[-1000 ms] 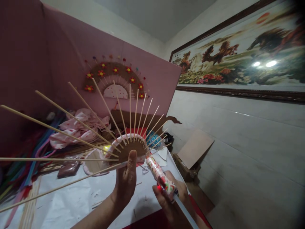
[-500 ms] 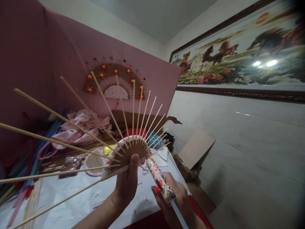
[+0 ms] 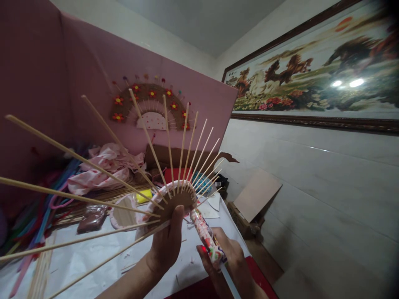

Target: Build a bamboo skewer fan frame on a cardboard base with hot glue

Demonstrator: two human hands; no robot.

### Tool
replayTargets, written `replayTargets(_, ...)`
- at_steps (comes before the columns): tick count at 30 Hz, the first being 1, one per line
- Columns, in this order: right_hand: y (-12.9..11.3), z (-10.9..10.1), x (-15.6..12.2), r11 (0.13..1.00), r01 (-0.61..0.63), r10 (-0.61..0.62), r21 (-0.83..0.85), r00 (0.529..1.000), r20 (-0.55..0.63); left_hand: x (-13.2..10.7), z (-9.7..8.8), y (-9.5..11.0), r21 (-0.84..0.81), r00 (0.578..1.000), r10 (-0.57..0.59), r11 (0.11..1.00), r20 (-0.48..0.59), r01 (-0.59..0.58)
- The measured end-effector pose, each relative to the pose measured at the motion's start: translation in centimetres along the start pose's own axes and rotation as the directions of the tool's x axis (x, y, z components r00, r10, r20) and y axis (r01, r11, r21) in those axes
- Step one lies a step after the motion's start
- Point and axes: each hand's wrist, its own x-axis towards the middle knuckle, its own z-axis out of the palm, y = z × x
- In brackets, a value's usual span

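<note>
My left hand [image 3: 166,245] grips a half-round cardboard piece [image 3: 177,205] by its lower edge, thumb on the near face. Pink-white fabric rims the cardboard. Several thin wooden sticks [image 3: 152,155] fan out from it to the left, up and right. My right hand [image 3: 229,257] is wrapped around a glue gun [image 3: 204,232] covered in patterned wrapping, with a red light glowing near the thumb. From its rear end a glue stick [image 3: 230,282] sticks out. The gun's tip is at the cardboard's right edge; whether it touches is too small to tell.
Against a pink board [image 3: 202,95] hangs a finished-looking fan [image 3: 151,89] with red flowers. On the white table lie crumpled fabric [image 3: 104,166], a fabric-edged piece [image 3: 124,214], a brown packet [image 3: 92,218], a yellow item [image 3: 144,196] and colourful strips. A cardboard sheet [image 3: 258,197] leans at right.
The cardboard with its sticks has turned a little and shifted slightly right and down. The glue gun stays at its right edge, still in my right hand.
</note>
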Motion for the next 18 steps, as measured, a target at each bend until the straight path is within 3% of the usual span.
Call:
replayTargets(7,0.0,0.3,0.0,0.999,0.036,-0.037,-0.003,0.998,-0.053,-0.4,0.0,-0.6,0.031,0.998,0.063,0.997,0.007,-0.063)
replayTargets(11,-0.2,0.0,0.1,0.998,0.042,-0.042,-0.049,0.999,-0.008,-0.6,-0.1,-0.8,0.012,0.999,0.036,0.999,-0.015,-0.036)
replayTargets(18,-0.1,0.0,0.2,0.982,0.111,-0.118,-0.152,0.992,-0.041,-0.8,-0.1,-1.4,0.168,0.971,0.23,0.957,0.061,-0.237)
